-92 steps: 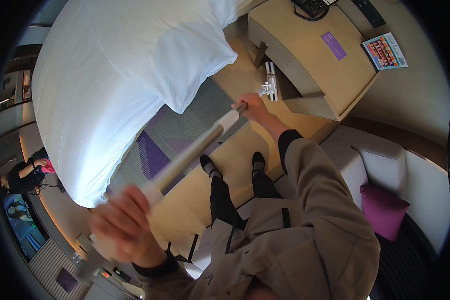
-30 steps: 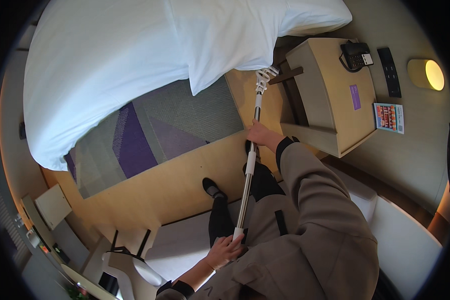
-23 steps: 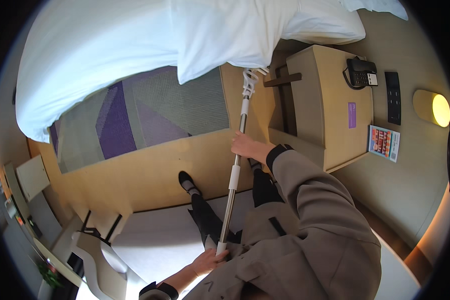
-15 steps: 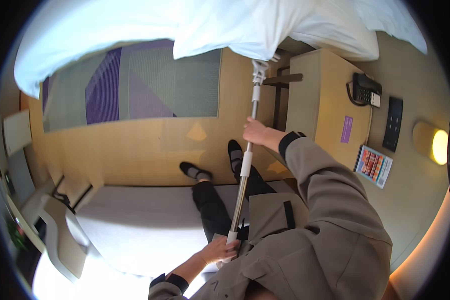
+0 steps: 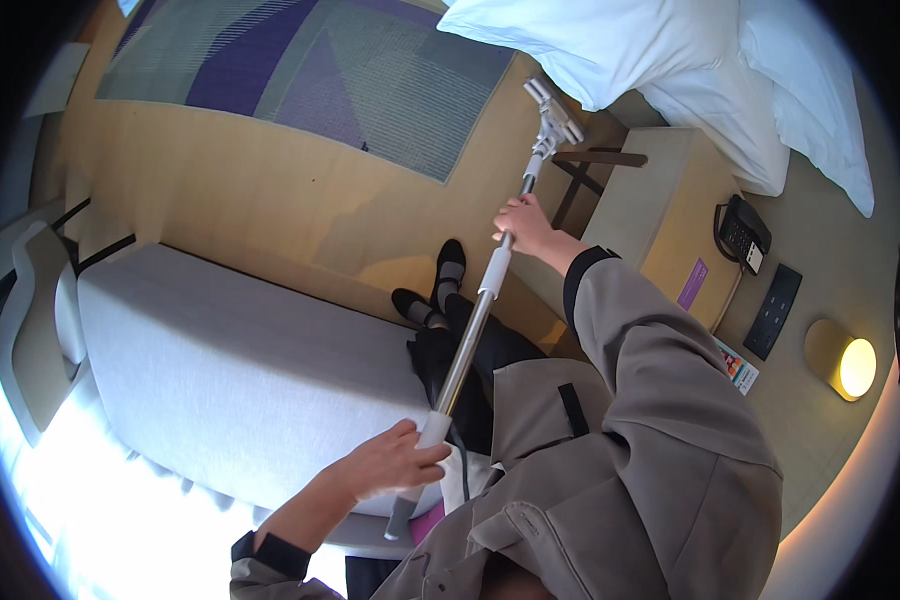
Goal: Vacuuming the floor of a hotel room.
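A long-handled mop (image 5: 464, 360) with a silver and white pole slants across the middle of the view. Its pale, flat-barred head (image 5: 554, 112) is over the wood floor, beside the white bedding. My left hand (image 5: 388, 462) is closed round the white grip near the pole's lower end. Farther up, my right hand (image 5: 526, 226) wraps round the metal pole below the head joint. No cloth shows on the mop head.
A wooden bedside table (image 5: 685, 190) stands right of the pole, with a black phone (image 5: 742, 235) on it. White pillows (image 5: 630, 45) overhang the far right. A grey bench (image 5: 240, 350) lies at left. A patterned rug (image 5: 310, 80) covers the far floor.
The mop head has come out from the edge of the bedding and shows fully. My left hand has moved left with the grip. The view has turned and shifted.
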Tool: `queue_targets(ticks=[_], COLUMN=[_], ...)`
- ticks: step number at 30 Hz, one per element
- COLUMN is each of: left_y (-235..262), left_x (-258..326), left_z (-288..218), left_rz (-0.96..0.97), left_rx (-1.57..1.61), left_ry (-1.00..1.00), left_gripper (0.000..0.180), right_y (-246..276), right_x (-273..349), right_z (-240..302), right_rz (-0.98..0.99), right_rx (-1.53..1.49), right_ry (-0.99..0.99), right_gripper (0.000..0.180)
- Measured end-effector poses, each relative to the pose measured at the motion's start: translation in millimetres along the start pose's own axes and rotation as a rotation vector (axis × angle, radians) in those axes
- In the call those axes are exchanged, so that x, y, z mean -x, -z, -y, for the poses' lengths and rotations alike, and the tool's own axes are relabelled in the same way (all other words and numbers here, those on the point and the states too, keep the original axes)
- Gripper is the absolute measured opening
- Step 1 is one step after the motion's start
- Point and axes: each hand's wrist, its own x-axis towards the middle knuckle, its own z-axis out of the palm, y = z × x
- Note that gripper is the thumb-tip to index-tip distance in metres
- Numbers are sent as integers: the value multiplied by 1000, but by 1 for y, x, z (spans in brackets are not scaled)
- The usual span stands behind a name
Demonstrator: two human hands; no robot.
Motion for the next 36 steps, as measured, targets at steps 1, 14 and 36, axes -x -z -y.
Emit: queue_targets(ticks=[1, 14, 36], left_y=[4, 43, 173], left_x=[12, 94, 142], left_z=[-12, -273, -93], left_rz=[-27, -567, -1152], left_rx=[-32, 358, 438], left_ry=[-8, 463, 108], left_gripper=[19, 18, 16], right_y=[0, 23, 92], right_x=[-4, 67, -43], right_z=[18, 222, 217], right_rz=[6, 151, -204], right_rx=[-13, -340, -673], right_ry=[13, 278, -261], right_gripper=[23, 12, 30])
